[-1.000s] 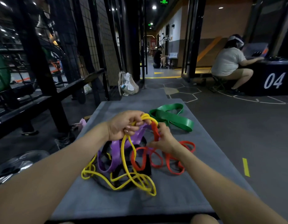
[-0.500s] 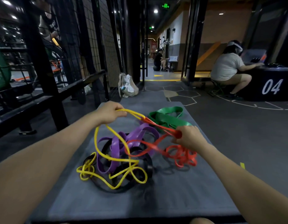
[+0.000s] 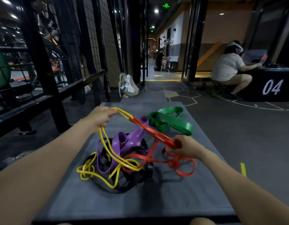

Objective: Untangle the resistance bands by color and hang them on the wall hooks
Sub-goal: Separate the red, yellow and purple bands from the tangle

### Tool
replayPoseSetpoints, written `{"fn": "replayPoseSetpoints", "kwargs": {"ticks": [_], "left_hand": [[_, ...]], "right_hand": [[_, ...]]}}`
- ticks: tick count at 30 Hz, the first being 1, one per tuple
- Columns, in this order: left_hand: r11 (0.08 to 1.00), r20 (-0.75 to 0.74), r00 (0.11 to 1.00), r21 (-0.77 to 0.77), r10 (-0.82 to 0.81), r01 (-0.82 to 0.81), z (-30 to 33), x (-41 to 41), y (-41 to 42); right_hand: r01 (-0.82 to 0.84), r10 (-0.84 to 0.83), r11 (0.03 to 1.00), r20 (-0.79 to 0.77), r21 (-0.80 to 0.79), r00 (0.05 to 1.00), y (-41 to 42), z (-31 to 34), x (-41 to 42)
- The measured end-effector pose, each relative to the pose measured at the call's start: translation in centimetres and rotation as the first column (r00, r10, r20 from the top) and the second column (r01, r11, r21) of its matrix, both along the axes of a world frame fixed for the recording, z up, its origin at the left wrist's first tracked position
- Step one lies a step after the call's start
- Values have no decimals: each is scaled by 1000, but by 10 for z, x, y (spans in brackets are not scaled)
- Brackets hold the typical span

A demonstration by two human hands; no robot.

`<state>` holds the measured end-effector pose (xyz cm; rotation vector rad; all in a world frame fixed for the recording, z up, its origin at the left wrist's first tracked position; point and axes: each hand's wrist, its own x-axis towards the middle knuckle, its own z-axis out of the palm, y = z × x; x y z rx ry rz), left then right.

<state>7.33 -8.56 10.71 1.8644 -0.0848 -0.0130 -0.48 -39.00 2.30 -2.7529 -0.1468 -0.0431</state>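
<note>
Yellow rubber, a thin looped resistance band (image 3: 106, 148), runs up from the heap into the left hand (image 3: 102, 116), whose fingers are curled round it in a fist; the right hand (image 3: 186, 147) grips a bunch of the flat orange-red band (image 3: 158, 136) in the same closed way, low and to the right. Between the two fists the bands are drawn taut and meet at one interlocked point, above the far part of the grey padded mat (image 3: 197, 200) — yellow loop threaded through red loop, so the pull tightens the link rather than freeing it; that is the first risk, as I judge it.

Below, both colours trail down into the pile, where the yellow crosses the wide purple band (image 3: 129, 140) and lies over the black band (image 3: 124, 187); the red also passes through the yellow near the middle of the heap. A harder pull would likely drag the purple and black along and cinch those crossings into a knot; the small yellow coil at the near left looks ready to snarl.

Stretched rubber stores force — if either fist slips, the loose end may snap toward the other hand or the face.

The broad green band (image 3: 171, 121) lies apart at the far right of the mat, near its edge, seemingly already free; a sweep of the red could hook it back in or push it off.

No wall hooks can be made out in this view, so hanging looks some way off.
</note>
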Motion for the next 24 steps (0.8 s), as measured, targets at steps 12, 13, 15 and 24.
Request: {"fn": "replayPoseSetpoints", "kwargs": {"ticks": [12,13,15,24], "left_hand": [[964,-101,975,-159,198,-212,-35,17,7],[958,-117,971,-172,210,-228,-38,19,5],[949,-126,964,-184,236,-256,-40,23,1],[879,-196,906,-236,375,-414,-52,33,8]], "right_hand": [[178,-162,899,-75,400,984,-2,20,-14],[194,-144,899,-156,391,977,-3,17,-16],[210,-112,906,-271,368,956,-3,9,-20],[263,-158,842,-251,471,955,-33,-5,-26]]}}
